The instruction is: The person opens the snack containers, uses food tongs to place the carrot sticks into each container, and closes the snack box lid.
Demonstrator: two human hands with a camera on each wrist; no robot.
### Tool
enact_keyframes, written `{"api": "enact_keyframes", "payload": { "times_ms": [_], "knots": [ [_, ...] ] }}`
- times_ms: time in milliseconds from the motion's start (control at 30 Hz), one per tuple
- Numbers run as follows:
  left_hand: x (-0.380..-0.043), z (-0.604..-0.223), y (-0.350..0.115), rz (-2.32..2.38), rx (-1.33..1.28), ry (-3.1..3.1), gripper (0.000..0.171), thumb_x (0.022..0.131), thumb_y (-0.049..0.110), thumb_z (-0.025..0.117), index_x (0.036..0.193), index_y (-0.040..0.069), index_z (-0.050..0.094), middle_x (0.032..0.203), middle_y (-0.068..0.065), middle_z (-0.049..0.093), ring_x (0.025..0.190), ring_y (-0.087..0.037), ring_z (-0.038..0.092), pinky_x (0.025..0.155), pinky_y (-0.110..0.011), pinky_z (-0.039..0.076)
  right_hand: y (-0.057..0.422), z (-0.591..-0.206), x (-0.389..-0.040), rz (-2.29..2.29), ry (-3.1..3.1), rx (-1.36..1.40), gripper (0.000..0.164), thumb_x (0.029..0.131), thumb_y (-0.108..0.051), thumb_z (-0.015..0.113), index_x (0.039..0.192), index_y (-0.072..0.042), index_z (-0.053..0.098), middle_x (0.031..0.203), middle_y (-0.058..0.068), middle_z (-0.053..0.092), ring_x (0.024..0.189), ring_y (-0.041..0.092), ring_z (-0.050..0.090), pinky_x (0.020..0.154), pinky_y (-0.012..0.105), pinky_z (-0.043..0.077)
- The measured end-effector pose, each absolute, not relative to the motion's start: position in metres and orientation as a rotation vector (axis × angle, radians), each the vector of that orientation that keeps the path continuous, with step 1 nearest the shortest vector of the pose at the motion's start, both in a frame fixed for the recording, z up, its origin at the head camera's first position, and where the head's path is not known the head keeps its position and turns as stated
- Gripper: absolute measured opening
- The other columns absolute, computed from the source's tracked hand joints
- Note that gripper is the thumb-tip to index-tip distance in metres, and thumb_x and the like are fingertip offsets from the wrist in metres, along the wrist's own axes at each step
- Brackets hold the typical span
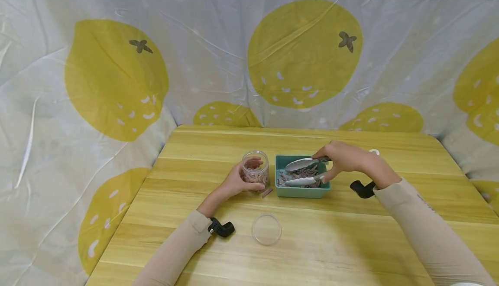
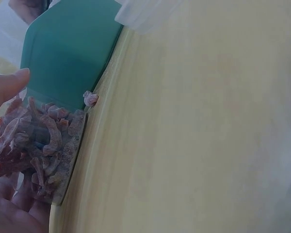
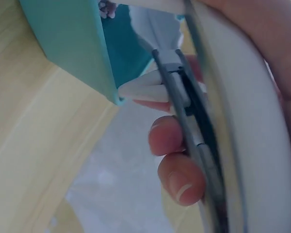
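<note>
My left hand [image 1: 234, 182] grips a clear round jar [image 1: 255, 158] standing uncovered on the table, part-filled with pinkish-brown dried strips [image 2: 34, 141]. Its thumb and fingers lie around the jar's sides. In my right hand [image 1: 343, 159] is a pair of tongs [image 1: 304, 163] with pale scalloped tips, spread apart inside a teal rectangular bin [image 1: 302, 193]. More of the same strips lie in that bin, around the tong tips. The right wrist view shows fingers curled round the tongs' metal arms, close by the bin's rim. One loose strip [image 1: 267, 192] lies between jar and bin.
A clear round lid [image 1: 267, 230] lies flat on the wooden table [image 1: 218, 260] in front of the jar. Each wrist carries a black camera mount [image 1: 223, 228]. Behind the table hangs a lemon-print cloth [image 1: 210, 52], which also covers both sides.
</note>
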State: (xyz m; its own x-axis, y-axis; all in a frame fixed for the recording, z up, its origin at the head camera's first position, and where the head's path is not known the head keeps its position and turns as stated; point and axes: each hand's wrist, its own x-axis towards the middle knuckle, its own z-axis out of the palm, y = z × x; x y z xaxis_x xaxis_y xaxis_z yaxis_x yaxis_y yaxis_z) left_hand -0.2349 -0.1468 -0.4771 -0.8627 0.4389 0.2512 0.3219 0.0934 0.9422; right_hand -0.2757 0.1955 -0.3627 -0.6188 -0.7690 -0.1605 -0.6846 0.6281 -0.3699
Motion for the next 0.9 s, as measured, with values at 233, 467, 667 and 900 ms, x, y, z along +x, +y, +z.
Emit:
{"api": "enact_keyframes", "payload": {
  "times_ms": [233,467,667,900],
  "knots": [
    [-0.245,-0.497,-0.150,1.895,0.741,2.246,0.080,0.074,-0.013,0.082,0.143,0.001,0.045,0.140,-0.021,0.052,0.132,-0.038,0.045,0.104,-0.025,0.040,0.198,-0.360,-0.275,-0.285,2.586,-1.150,0.071,0.069,-0.027,0.093,0.125,0.007,0.066,0.118,0.018,0.069,0.081,0.013,0.063,0.070,0.033,0.049],
    [-0.242,-0.494,-0.150,1.885,0.725,2.249,0.079,0.075,-0.010,0.082,0.144,0.004,0.046,0.141,-0.018,0.052,0.132,-0.035,0.046,0.103,-0.025,0.041,0.197,-0.362,-0.274,-0.259,2.583,-1.110,0.070,0.070,-0.028,0.092,0.123,0.009,0.066,0.115,0.019,0.069,0.081,0.019,0.066,0.070,0.034,0.052],
    [-0.237,-0.480,-0.148,1.896,0.774,2.240,0.078,0.074,-0.014,0.080,0.142,-0.009,0.042,0.139,-0.029,0.050,0.131,-0.047,0.043,0.104,-0.028,0.041,0.195,-0.365,-0.272,-0.278,2.599,-1.106,0.064,0.072,-0.024,0.091,0.121,0.009,0.067,0.114,0.019,0.070,0.086,0.023,0.069,0.076,0.037,0.056],
    [-0.243,-0.492,-0.150,1.891,0.756,2.252,0.081,0.074,-0.013,0.082,0.144,-0.002,0.043,0.140,-0.024,0.051,0.132,-0.041,0.045,0.104,-0.026,0.040,0.195,-0.364,-0.272,-0.308,2.595,-1.149,0.064,0.073,-0.024,0.091,0.122,0.008,0.066,0.116,0.020,0.068,0.092,0.027,0.068,0.078,0.039,0.056]
  ]
}}
